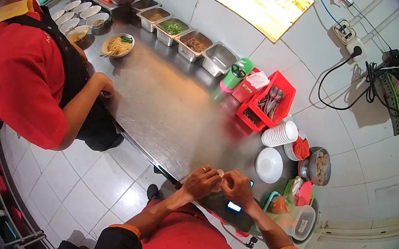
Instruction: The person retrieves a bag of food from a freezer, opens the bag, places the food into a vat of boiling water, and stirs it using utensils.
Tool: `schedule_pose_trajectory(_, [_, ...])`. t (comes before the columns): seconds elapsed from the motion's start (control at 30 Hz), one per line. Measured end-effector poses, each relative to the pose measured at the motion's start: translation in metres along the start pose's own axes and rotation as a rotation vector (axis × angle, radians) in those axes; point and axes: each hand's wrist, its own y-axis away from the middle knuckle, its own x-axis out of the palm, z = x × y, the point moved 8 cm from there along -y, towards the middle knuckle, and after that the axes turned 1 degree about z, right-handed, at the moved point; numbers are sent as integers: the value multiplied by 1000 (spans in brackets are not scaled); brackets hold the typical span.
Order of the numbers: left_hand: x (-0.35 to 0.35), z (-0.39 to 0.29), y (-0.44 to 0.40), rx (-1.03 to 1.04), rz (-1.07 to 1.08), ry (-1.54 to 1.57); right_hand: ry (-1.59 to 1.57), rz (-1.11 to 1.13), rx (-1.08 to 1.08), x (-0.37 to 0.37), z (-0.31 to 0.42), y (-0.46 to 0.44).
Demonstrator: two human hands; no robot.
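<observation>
My left hand and my right hand are close together over the near edge of the steel table. Fingers on both hands are closed, pinching a small translucent, pinkish plastic bag between them. What the bag contains is too small to make out. Just below my right hand, a dark device with a lit display lies at the table edge. A white bowl sits beyond my right hand.
Stacked white bowls, a steel bowl of pale balls and plastic tubs stand on the right. Red cutlery baskets and steel food trays line the wall. At left, a co-worker stands near a noodle bowl.
</observation>
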Motion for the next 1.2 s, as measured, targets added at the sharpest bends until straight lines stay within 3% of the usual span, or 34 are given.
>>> schedule_pose_trajectory(0.1, [1,-1,-3,-28,77,-3,262,113,-189,-8,26,-5])
schedule_pose_trajectory(0.2, [4,-2,0,-12,117,-62,73,103,-154,-9,18,-3])
schedule_pose_trajectory(0.3, [-2,-2,0,-16,110,-112,-621,231,447,36,-58,21])
schedule_pose_trajectory(0.33, [-1,-2,0,-36,122,-116,-877,255,568,41,-51,25])
schedule_pose_trajectory(0.43, [3,-2,-1,-67,138,-128,-902,268,420,45,-44,22])
schedule_pose_trajectory(0.53, [6,1,-1,-56,128,-115,-97,160,-95,7,3,9])
schedule_pose_trajectory(0.63, [0,-2,-6,-58,131,-82,41,104,-137,1,6,11])
schedule_pose_trajectory(0.73, [-4,-3,-7,-62,95,-91,-11,162,-131,-1,4,11])
schedule_pose_trajectory(0.83, [-2,-1,-3,-98,65,-95,-821,390,369,29,-36,24])
schedule_pose_trajectory(0.93, [2,-1,0,-119,66,-115,-1028,362,510,33,-48,32])
schedule_pose_trajectory(1.03, [-5,-1,-1,-126,55,-153,-1262,275,436,34,-62,31])
schedule_pose_trajectory(1.2, [2,3,9,-56,16,-92,-272,65,27,13,-23,13])
